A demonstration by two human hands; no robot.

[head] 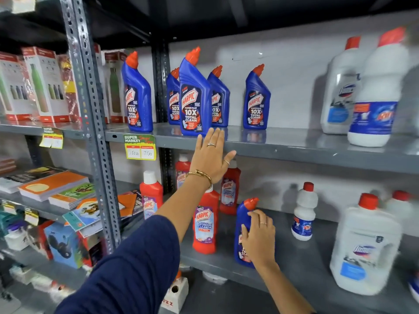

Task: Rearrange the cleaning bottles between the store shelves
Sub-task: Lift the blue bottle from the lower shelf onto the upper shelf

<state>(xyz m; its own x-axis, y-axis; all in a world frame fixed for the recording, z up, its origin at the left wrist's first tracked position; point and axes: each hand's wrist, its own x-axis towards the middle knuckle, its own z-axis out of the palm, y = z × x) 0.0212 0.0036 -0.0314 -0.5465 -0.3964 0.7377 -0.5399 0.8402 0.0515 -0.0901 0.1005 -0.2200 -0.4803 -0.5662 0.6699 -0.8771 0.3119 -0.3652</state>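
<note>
A blue toilet-cleaner bottle (243, 232) is standing on the lower shelf (283, 252), and we are closing the right hand (258, 239) around its body, the grip wrapped over the label with fingertips (254, 214) touching just below the red cap (252, 203). We are holding the left hand (213, 159) flat and spread, grasping nothing, in front of the edge of the upper shelf (294, 150), just below the nearest of the matching blue bottles (195, 96). We judge the step in hand to be the pick-up of the lone blue bottle, so that it can join its own kind above; the next move would call for lifting it clear of the red bathroom-cleaner bottles (205, 225) standing just beside it, then raising it over the shelf lip into the gap between the blue group and the single blue bottle (256, 100) farther right. As to contents, we are seeing only opaque walls: every blue and red bottle is capped, and none is showing its fill level. The white bleach bottles (371, 91) on the upper shelf and the large white jug (365, 248) below are also capped, and too blurred for us to read any level. A small white bottle (305, 211) is standing apart, between the held bottle and the jug.
</note>
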